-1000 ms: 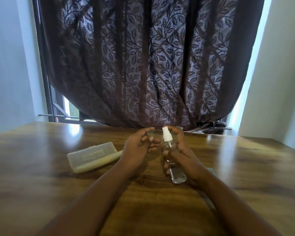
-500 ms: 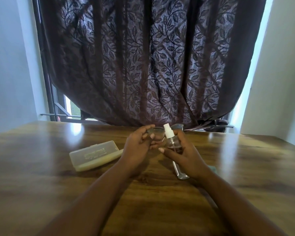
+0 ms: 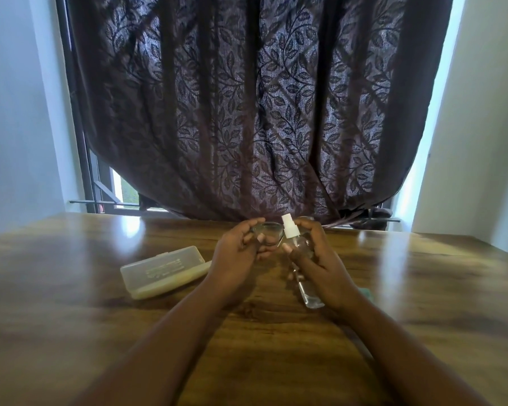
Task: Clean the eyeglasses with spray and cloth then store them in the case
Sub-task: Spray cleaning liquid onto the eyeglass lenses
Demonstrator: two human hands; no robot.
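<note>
While the left hand [image 3: 241, 253] curls its fingers round the clear-lensed, thin-framed eyeglasses [image 3: 269, 234], it props them up off the glossy brown wooden table [image 3: 71, 303], lenses turned toward the spray, and that looks deliberate: a raised lens takes the mist cleanly. Right beside the eyeglasses, the right hand [image 3: 320, 259] wraps the slim clear plastic spray bottle with the white pump head [image 3: 294, 244], tilted, nozzle close up to the glasses; whether a fingertip sits on the pump I cannot tell. Left of the eyeglasses lies the pale translucent oblong case [image 3: 165, 271], shut and within easy reach for the storing step. Peeking out below and right of the eyeglasses, behind the right wrist, a pale green cloth [image 3: 365, 293] waits. Spraying is the stage in hand, I'd judge.
</note>
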